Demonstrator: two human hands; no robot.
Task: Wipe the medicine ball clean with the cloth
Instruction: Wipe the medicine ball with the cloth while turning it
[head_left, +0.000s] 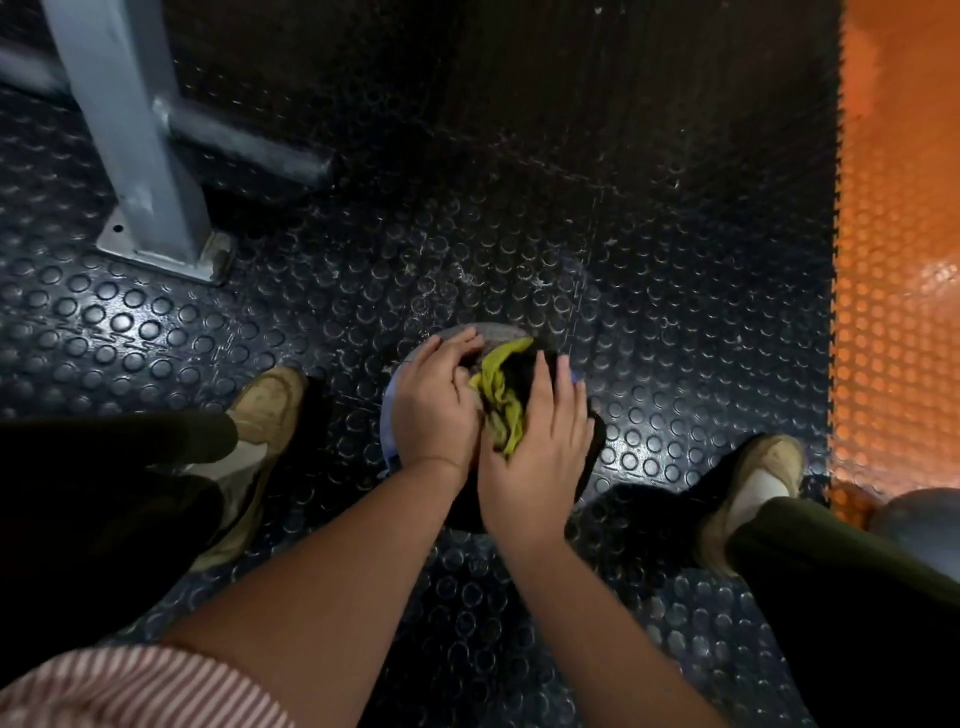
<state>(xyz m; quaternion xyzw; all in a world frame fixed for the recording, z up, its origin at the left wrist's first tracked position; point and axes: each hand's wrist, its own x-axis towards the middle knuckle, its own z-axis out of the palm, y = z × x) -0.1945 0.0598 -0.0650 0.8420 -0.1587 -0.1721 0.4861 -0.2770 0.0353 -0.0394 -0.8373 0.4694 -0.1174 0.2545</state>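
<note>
One cloth (501, 395) on medicine ball (493, 331), seemingly under right hand (535, 457) fingers (543, 384).

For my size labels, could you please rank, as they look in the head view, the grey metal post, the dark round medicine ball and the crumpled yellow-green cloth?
1. grey metal post
2. dark round medicine ball, partly covered
3. crumpled yellow-green cloth

The single head-worn camera is looking steeply down at the floor (623, 270) between the shoes (270, 400), hovering close above the left hand (431, 410) and right hand (535, 457).
</note>
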